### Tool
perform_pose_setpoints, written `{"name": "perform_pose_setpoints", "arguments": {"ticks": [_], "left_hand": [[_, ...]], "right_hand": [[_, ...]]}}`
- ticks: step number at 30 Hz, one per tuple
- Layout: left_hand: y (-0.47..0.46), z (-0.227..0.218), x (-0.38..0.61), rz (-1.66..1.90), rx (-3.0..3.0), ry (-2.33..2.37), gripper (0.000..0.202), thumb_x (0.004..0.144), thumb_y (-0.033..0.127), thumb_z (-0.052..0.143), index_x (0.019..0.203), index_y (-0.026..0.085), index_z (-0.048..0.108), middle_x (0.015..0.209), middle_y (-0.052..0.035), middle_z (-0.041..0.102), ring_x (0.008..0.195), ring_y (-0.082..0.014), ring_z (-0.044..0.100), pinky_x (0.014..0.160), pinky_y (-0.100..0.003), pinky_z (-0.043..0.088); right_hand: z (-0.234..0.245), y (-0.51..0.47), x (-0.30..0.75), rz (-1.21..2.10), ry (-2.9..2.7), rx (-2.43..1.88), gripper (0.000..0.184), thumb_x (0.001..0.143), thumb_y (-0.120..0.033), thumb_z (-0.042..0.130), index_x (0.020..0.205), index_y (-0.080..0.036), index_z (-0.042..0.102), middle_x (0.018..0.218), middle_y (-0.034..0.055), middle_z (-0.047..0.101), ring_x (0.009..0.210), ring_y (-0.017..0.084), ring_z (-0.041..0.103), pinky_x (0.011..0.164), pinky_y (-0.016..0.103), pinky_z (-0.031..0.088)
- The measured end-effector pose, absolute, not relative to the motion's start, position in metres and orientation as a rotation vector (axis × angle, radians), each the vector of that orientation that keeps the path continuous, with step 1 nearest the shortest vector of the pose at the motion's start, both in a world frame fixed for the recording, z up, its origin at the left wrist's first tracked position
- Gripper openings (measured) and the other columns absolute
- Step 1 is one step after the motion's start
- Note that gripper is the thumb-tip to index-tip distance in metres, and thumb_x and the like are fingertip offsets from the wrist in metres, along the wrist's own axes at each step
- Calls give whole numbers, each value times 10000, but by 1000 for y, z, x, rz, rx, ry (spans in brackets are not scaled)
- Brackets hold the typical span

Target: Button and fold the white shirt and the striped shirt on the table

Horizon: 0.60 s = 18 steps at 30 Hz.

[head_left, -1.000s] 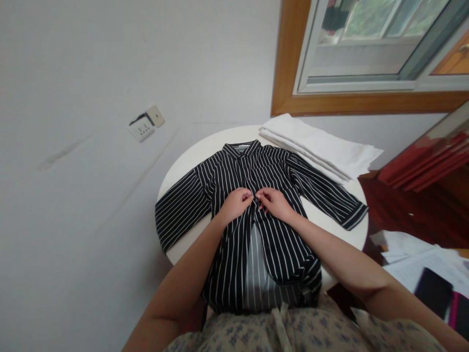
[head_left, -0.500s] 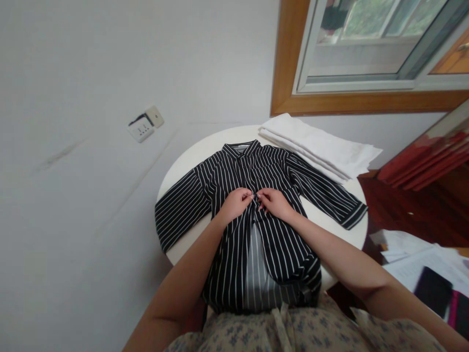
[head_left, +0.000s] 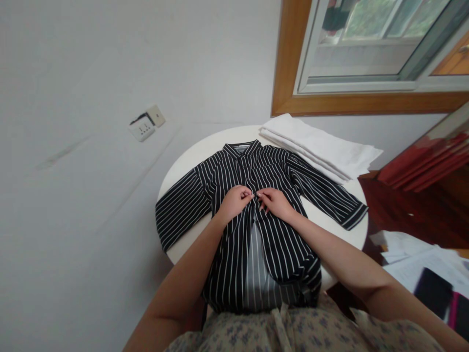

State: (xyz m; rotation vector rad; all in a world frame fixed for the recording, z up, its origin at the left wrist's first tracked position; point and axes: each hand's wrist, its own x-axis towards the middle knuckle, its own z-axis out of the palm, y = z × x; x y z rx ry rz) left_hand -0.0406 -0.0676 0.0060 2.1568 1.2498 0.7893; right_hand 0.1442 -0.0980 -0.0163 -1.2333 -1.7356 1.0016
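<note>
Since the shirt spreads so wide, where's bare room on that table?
The white table is bare at far left, between striped shirt and wall, and, smaller, between the right sleeve and right forearm. It's crowded mid-table, where left hand and right hand pinch the shirt, and far right, under folded white cloth.

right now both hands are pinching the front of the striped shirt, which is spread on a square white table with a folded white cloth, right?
Almost: the white table is round, not square, as its curved edge in the head view shows. The rest stands: left hand and right hand pinch the front of the striped shirt, and the folded white cloth lies on the table.
</note>
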Motion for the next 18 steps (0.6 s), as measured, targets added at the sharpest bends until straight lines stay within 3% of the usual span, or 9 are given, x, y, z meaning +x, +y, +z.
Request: {"name": "perform_pose_setpoints", "arguments": {"ticks": [3,6,8,11,15,18], "left_hand": [[-64,8,-46,806,2277,1362,71,809,231,610,785,181,655,790,-25,640,791,-170,593,803,-329,475],[-60,8,-50,821,2343,1453,84,819,243,606,791,189,665,822,-33,652,844,-188,587,866,-362,448],[-56,6,-51,839,2349,1486,98,831,247,595,803,188,668,848,-42,657,866,-194,583,884,-368,436],[-49,0,-50,860,2312,1524,116,841,246,580,811,183,673,869,-52,661,869,-194,580,887,-367,432],[-36,-10,-49,867,2254,1559,117,841,246,579,821,186,677,878,-50,667,854,-189,583,882,-367,427],[-25,-14,-49,866,2307,1536,135,852,270,573,833,185,677,879,-50,666,871,-194,579,884,-363,417]], "right_hand": [[-9,-98,149,724,-1803,-1256,260,930,-281,456,1015,-184,681,953,73,675,697,155,657,643,312,564],[1,-97,156,426,-1922,-1274,228,912,-214,491,1013,-183,692,983,78,692,920,196,634,896,378,496],[5,-97,161,371,-2031,-1304,224,913,-224,503,1014,-184,699,991,82,703,971,210,622,957,400,453],[2,-98,164,374,-2185,-1345,273,903,-329,552,1077,-172,691,1111,118,686,1088,244,597,1014,431,412],[-9,-100,166,290,-2333,-1410,554,874,-522,549,1308,-177,558,1435,163,453,1358,307,369,1101,530,286],[-15,-95,170,221,-2415,-1426,608,897,-573,471,1391,-219,467,1511,139,344,1416,299,258,1129,568,187]]}}
